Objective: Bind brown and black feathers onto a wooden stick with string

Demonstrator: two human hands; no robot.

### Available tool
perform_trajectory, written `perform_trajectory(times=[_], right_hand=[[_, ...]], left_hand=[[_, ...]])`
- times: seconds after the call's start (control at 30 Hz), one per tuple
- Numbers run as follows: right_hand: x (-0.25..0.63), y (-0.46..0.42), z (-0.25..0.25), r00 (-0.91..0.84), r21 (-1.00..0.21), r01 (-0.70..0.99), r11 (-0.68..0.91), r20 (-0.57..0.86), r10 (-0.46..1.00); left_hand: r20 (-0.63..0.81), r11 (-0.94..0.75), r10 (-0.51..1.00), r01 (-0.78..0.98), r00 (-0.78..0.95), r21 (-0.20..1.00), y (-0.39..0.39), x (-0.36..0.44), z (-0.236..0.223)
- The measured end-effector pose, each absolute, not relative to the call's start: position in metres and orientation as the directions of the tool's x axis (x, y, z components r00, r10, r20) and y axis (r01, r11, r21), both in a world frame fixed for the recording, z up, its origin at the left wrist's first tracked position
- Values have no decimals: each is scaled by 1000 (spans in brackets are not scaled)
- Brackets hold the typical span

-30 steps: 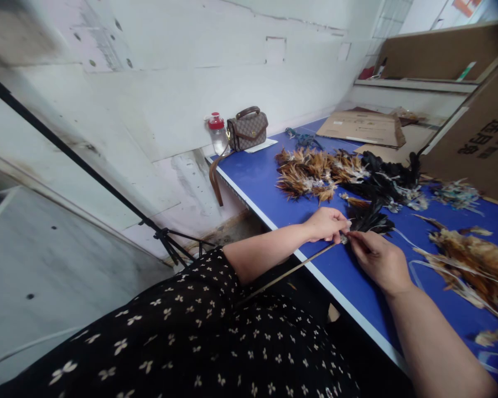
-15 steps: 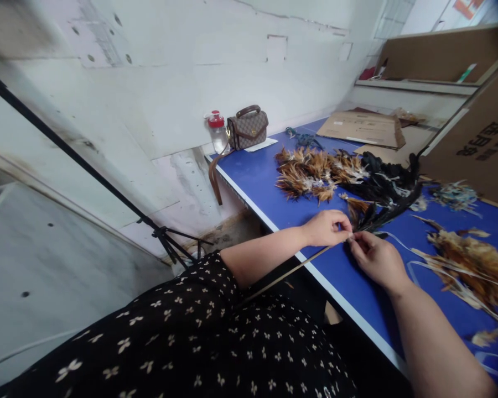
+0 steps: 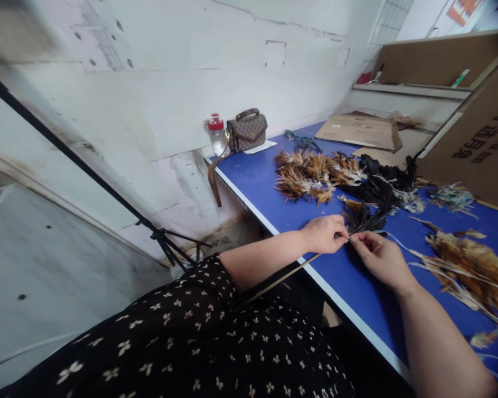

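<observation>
My left hand (image 3: pixel 324 233) is closed in a pinch on a thin stick (image 3: pixel 288 273), which slants from under it down towards my lap. Beyond my fingertips fans a bunch of dark and brown feathers (image 3: pixel 367 217), at the stick's far end. My right hand (image 3: pixel 384 258) meets the left there, thumb and forefinger pinched together. Whatever lies between those fingertips is too small to make out. A thin white strip (image 3: pixel 400 243) runs off to the right from behind my right hand.
Brown feather bundles (image 3: pixel 305 174) and black ones (image 3: pixel 377 182) lie on the blue table (image 3: pixel 249 172). Tan feathers (image 3: pixel 468 257) are at right. A handbag (image 3: pixel 248 132) and red-capped bottle (image 3: pixel 217 135) stand by the wall. Cardboard (image 3: pixel 361 130) lies behind; a black tripod (image 3: pixel 161 235) stands left.
The dark feather bunch has turned, its tips drawn in from the far right. Both hands sit slightly lower in view, still together at the stick's end.
</observation>
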State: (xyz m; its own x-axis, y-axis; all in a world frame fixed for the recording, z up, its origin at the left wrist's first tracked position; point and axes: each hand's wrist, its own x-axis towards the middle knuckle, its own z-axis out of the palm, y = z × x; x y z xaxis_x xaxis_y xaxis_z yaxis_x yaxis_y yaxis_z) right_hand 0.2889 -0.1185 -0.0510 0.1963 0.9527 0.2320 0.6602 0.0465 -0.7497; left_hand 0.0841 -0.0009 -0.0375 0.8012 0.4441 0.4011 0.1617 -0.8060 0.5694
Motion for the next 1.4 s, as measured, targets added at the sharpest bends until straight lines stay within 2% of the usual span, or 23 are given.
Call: perform_trajectory(times=[0.2,0.53,0.97,1.23,1.4], right_hand=[[287,-118,-51,250,-790,613,4,199,948],[289,-119,-58,282,-817,576,20,222,934],[290,-118,-59,302,-836,547,40,241,922],[290,-119,-58,289,-835,550,25,219,932],[292,-118,-58,288,-850,525,51,233,929]], left_hand=[[383,-799,493,232,781,555,-4,87,-38],[403,-841,425,190,811,506,-4,90,-38],[398,-804,450,168,799,571,-9,83,-29],[352,-803,463,216,813,556,-8,86,-31],[392,-799,491,223,778,559,-9,87,-33]])
